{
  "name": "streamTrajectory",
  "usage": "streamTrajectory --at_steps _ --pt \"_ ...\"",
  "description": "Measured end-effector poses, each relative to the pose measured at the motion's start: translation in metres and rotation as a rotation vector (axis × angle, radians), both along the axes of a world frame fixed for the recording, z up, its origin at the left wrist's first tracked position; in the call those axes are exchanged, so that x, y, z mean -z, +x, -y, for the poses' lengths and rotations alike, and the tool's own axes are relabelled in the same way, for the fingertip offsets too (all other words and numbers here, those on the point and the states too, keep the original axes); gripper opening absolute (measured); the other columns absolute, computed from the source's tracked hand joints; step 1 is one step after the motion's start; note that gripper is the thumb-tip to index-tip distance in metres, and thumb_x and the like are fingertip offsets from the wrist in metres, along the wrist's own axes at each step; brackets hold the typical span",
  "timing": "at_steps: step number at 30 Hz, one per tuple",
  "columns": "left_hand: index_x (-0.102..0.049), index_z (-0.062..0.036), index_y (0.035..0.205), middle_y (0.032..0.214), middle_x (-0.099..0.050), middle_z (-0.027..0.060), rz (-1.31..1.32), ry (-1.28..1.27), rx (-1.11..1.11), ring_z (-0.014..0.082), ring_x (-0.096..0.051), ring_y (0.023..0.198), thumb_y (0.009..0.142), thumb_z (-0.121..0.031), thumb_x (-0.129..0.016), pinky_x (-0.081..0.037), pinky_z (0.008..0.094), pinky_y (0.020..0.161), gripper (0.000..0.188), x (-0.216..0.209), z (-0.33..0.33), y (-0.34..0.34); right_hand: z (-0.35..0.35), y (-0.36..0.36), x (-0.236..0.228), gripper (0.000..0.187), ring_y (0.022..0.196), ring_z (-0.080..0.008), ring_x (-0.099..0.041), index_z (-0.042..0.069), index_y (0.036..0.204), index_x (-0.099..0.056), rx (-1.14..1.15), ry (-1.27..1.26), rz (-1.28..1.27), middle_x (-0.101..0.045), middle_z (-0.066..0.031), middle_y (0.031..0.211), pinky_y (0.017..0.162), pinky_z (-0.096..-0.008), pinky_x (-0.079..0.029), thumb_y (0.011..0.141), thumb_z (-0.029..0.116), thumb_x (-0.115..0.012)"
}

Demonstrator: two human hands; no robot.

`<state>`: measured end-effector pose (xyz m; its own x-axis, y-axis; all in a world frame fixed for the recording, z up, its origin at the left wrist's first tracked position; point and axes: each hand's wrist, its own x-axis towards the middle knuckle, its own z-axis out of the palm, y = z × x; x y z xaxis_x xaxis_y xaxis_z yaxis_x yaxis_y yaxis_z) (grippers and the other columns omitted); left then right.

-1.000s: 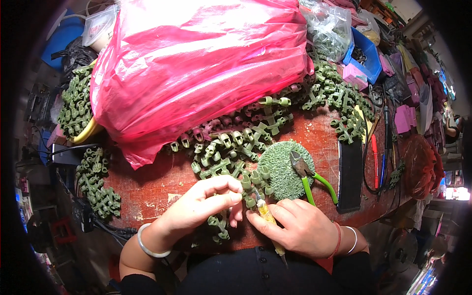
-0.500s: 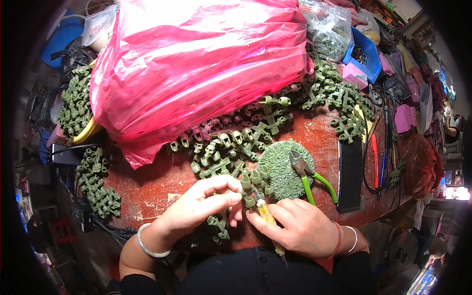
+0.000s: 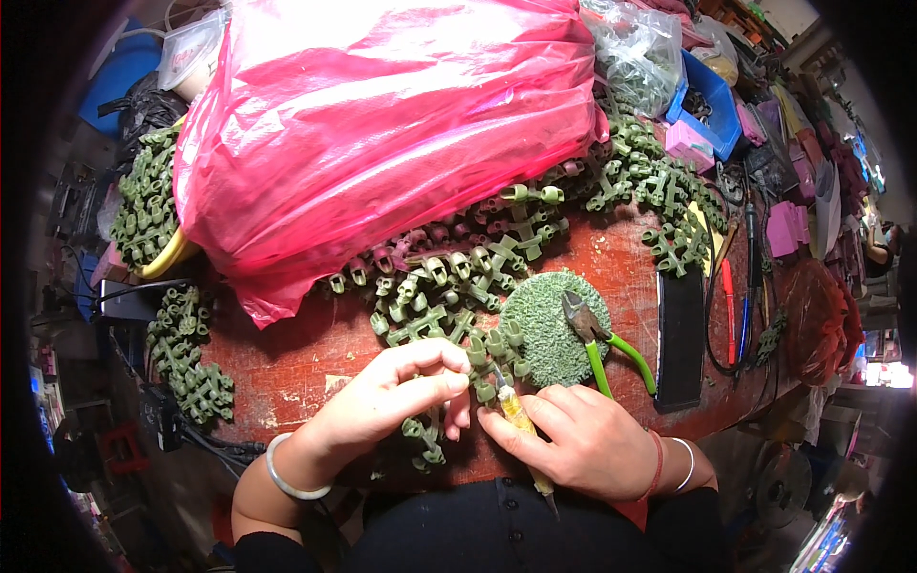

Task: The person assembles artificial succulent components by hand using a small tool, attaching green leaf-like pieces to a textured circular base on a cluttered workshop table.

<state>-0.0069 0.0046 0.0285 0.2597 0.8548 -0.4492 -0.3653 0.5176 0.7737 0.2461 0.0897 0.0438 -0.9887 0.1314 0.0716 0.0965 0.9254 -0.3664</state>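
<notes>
Head view: the right hand (image 3: pixel 585 441) is closed around the yellow handle of a slim tool (image 3: pixel 517 414), thumb and fingers wrapped low on it. The tool's long axis slants from a thin spike at the lower right, over the dark shirt (image 3: pixel 449 530), up and left to a narrow metal tip. The green piece (image 3: pixel 485 361) lies just beyond that tip, up and to the left of the right-hand grip; the tip overlaps its lower part, though whether they touch I cannot tell. The left hand (image 3: pixel 396 396) is nearer to the piece: its thumb and forefinger seem pinched on the left edge, the exact contact partly hidden by the fingers. Another green cluster (image 3: pixel 425 441) shows below the left hand, close to the bench's near edge.

Farther out, a round green pad (image 3: pixel 540 320) sits just right of the piece. Pliers (image 3: pixel 587 329) rest partly on it, green handles pointing down and right. A black slab (image 3: pixel 679 344) lies to their right on the red bench (image 3: pixel 626 258). More green strips (image 3: pixel 435 325) run beneath the pink bag (image 3: pixel 401 134).

No lettering can be read on the tool, pliers or slab; reddish marks on a clear bag (image 3: pixel 191 53) at far left are too small to tell.
</notes>
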Motion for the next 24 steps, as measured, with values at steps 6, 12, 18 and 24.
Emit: streamTrajectory --at_steps 6,12,18,24 --pt "-0.06 0.0001 0.111 0.089 -0.067 0.009 -0.005 -0.006 0.001 0.0161 -0.066 0.081 0.106 -0.013 -0.058 -0.056 0.0313 0.075 0.015 -0.0008 -0.0005 -0.0002 -0.0005 -0.0002 -0.0007 0.05 0.089 -0.0213 -0.066 0.01 0.136 -0.065 -0.004 -0.001 0.004 -0.067 -0.0112 0.111 0.074 -0.0324 -0.054 0.087 0.018 -0.062" --pt "-0.06 -0.0005 0.112 0.088 -0.068 0.0087 -0.007 -0.016 0.005 0.0162 -0.067 0.08 0.106 -0.013 -0.058 -0.055 0.0311 0.076 0.014 -0.0019 -0.0006 -0.0007 -0.0008 -0.0004 -0.0005 0.05 0.089 -0.0213 -0.066 0.01 0.136 -0.065 -0.004 -0.004 -0.002 -0.067 -0.0111 0.111 0.074 -0.0322 -0.054 0.087 0.018 -0.062" --pt "-0.059 -0.0008 0.112 0.088 -0.068 0.0085 -0.015 -0.014 0.01 0.0161 -0.066 0.08 0.106 -0.014 -0.058 -0.055 0.0311 0.076 0.014 -0.0015 -0.0004 -0.0003 -0.0001 0.0004 0.0 0.05 0.089 -0.0218 -0.067 0.01 0.136 -0.065 0.0 -0.009 -0.002 -0.067 -0.0114 0.111 0.075 -0.0325 -0.054 0.087 0.018 -0.062" --pt "-0.059 -0.0005 0.112 0.088 -0.067 0.0084 -0.012 -0.012 0.008 0.016 -0.066 0.08 0.106 -0.014 -0.058 -0.055 0.0312 0.076 0.014 -0.0015 0.0002 -0.0003 -0.0002 0.0001 -0.0004 0.05 0.089 -0.022 -0.067 0.01 0.136 -0.064 -0.002 -0.007 0.004 -0.068 -0.0118 0.111 0.075 -0.0326 -0.054 0.087 0.018 -0.062"
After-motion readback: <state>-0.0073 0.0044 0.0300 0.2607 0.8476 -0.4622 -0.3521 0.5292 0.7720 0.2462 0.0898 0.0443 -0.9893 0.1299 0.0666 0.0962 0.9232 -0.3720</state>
